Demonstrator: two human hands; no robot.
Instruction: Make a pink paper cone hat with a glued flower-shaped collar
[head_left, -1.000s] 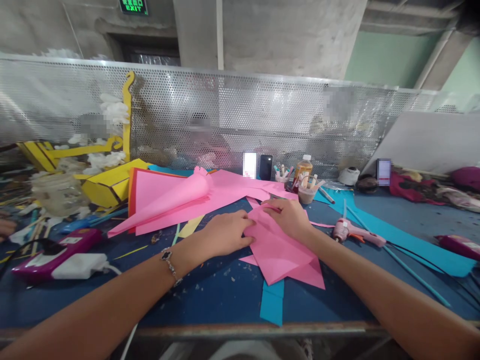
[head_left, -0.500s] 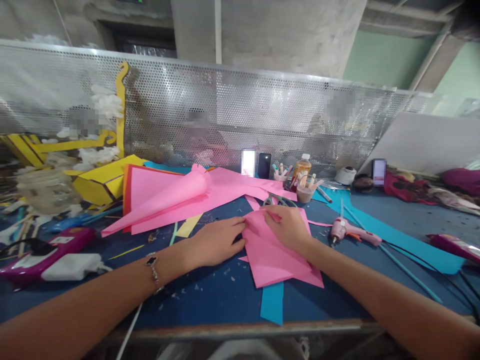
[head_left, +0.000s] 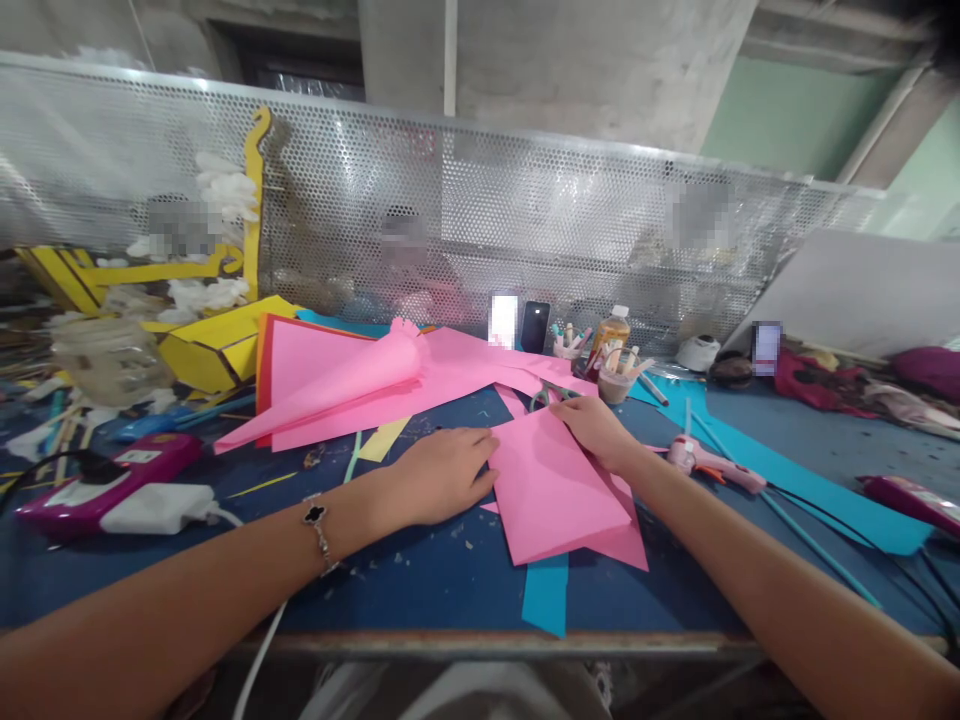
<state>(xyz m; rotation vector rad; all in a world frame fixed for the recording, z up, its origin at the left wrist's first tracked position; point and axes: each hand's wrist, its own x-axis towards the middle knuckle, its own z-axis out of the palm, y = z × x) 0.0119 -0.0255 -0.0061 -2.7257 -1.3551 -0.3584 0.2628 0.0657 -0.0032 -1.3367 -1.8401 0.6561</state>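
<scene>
Fingers [head_left: 480, 470] of the left hand [head_left: 441, 478] are laid together and flat, pressed against the left edge of the pink paper sheet [head_left: 555, 490], with no clamp seen. Fingers [head_left: 574, 410] of the right hand [head_left: 598, 432] are curled over the sheet's top edge; whether it is pinched cannot be told, as the thumb is hidden. The sheet is placed on the blue-covered desk [head_left: 420, 585], between both hands, over a second pink piece [head_left: 626, 550] and a teal paper strip [head_left: 546, 595]. Good handling is judged to need even pressure from both sides, with edges kept aligned, so that the layers do not slide. Scissors [head_left: 553, 397] are lying just behind the right hand. A pink hot glue gun [head_left: 709, 465] is placed to the right, and a rolled pink paper cone [head_left: 352, 375] is lying on large pink sheets further back. A bracelet [head_left: 316, 520] is worn on the left wrist.
</scene>
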